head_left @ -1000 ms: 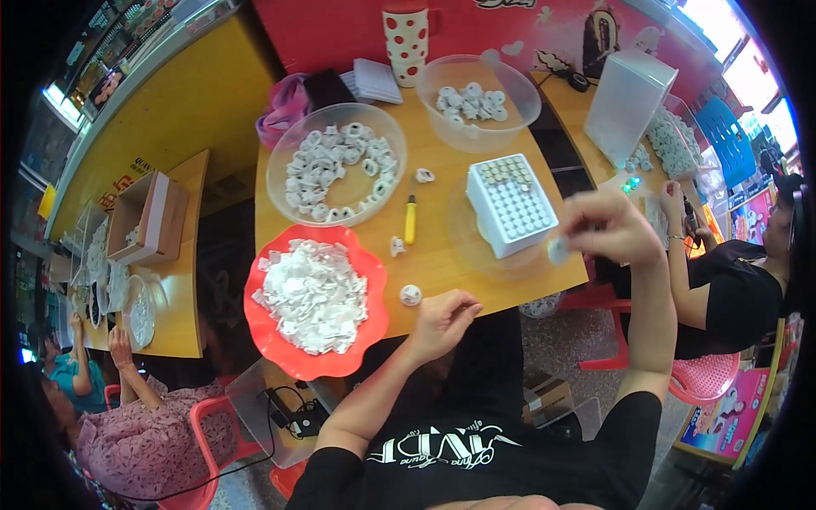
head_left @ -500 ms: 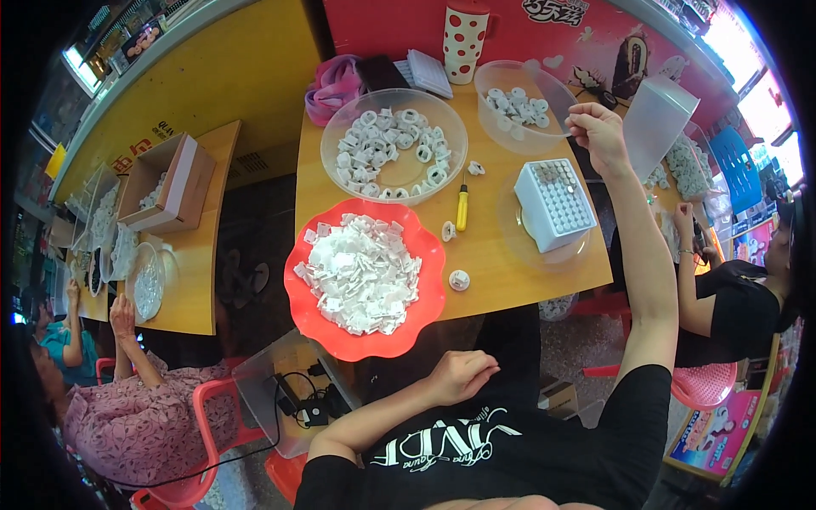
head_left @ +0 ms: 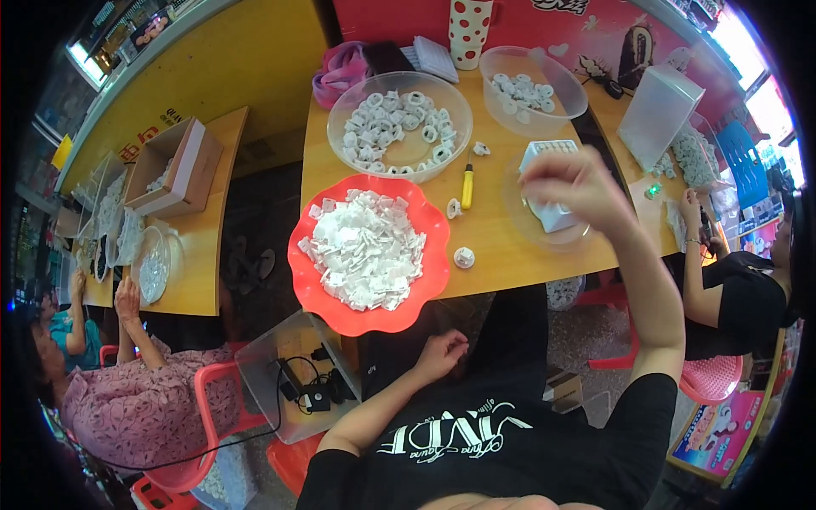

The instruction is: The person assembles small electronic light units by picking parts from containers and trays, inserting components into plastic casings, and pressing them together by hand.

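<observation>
Right hand (head_left: pixel 571 183) raised over white tray (head_left: pixel 551 197), fingers pinched, contents unclear; left hand (head_left: pixel 439 353) loosely curled below tray, empty. Red bowl (head_left: pixel 302 276) left of tray remains heaped.

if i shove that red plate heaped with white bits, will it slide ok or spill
The scalloped red plastic plate probably slides easily on the smooth yellow table. Its near edge overhangs the table, so a pull could tip it. The loose white pieces are heaped above the shallow rim and likely scatter.

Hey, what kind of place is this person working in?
Probably a small hand-assembly workshop: yellow tables carry a red tray heaped with white pieces and clear bowls of small white parts, and other people sit at neighbouring tables with similar piles.
</observation>
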{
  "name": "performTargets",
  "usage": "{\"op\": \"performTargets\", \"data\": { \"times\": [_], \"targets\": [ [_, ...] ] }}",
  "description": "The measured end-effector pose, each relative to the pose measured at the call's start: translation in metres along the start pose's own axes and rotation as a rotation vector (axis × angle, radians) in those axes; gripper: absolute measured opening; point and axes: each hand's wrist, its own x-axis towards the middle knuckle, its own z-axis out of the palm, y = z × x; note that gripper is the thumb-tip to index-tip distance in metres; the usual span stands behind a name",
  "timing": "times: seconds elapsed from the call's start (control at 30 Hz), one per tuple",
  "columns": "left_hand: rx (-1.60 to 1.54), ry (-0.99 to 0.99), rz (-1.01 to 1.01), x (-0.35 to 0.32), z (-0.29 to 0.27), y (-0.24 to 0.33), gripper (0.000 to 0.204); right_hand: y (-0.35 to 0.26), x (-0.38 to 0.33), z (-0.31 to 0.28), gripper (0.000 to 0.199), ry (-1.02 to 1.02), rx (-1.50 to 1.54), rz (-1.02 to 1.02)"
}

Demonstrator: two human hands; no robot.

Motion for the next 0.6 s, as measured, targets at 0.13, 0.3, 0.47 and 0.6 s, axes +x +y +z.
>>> {"op": "performTargets", "data": {
  "times": [0.13,0.3,0.47,0.6],
  "targets": [
    [-0.255,0.037,-0.106,0.007,-0.003,-0.007,0.012,0.038,-0.034,0.068,0.03,-0.043,-0.638,-0.315],
    [-0.321,0.027,-0.128,0.005,-0.002,-0.013,0.017,0.081,-0.035,0.116,0.036,0.136,-0.606,-0.313],
    [-0.302,0.033,-0.124,0.003,-0.004,-0.004,0.016,0.106,-0.034,0.123,0.03,0.104,-0.835,-0.421],
    [-0.429,0.065,-0.128,-0.003,-0.011,0.015,0.018,0.104,-0.066,0.126,0.022,0.11,0.467,0.046]
  ]
}}
